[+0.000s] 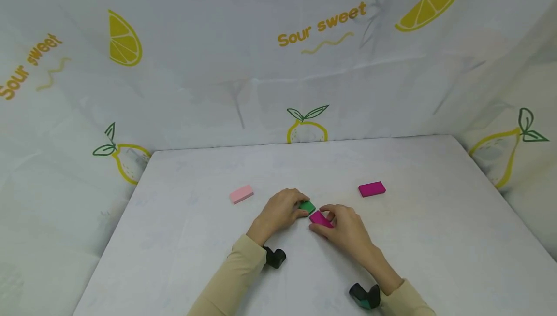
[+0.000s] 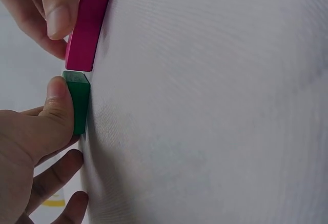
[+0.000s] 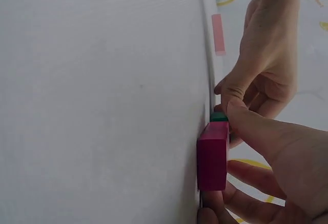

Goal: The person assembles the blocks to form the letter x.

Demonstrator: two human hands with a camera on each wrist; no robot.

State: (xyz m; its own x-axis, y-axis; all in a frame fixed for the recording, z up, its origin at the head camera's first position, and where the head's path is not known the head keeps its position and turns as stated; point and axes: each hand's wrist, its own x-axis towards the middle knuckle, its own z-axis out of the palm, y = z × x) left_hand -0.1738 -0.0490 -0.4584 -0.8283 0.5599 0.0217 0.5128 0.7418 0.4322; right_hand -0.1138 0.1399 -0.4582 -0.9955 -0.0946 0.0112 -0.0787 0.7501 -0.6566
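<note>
My left hand (image 1: 282, 210) pinches a small green block (image 1: 308, 207) between thumb and fingers, low on the white table. Just to its right, my right hand (image 1: 348, 229) pinches a magenta block (image 1: 321, 219) by its sides. In the left wrist view the end of the magenta block (image 2: 86, 39) faces the end of the green block (image 2: 77, 101) with a thin gap between them. From the right wrist, the magenta block (image 3: 212, 157) stands in front and hides most of the green block (image 3: 219, 116).
A pink block (image 1: 241, 194) lies on the table (image 1: 196, 258) to the left of my hands. Another magenta block (image 1: 372, 189) lies to the right, farther back. Behind the table hangs a white cloth (image 1: 196, 98) printed with lemons. Black wrist-worn devices (image 1: 275, 258) sit at both wrists.
</note>
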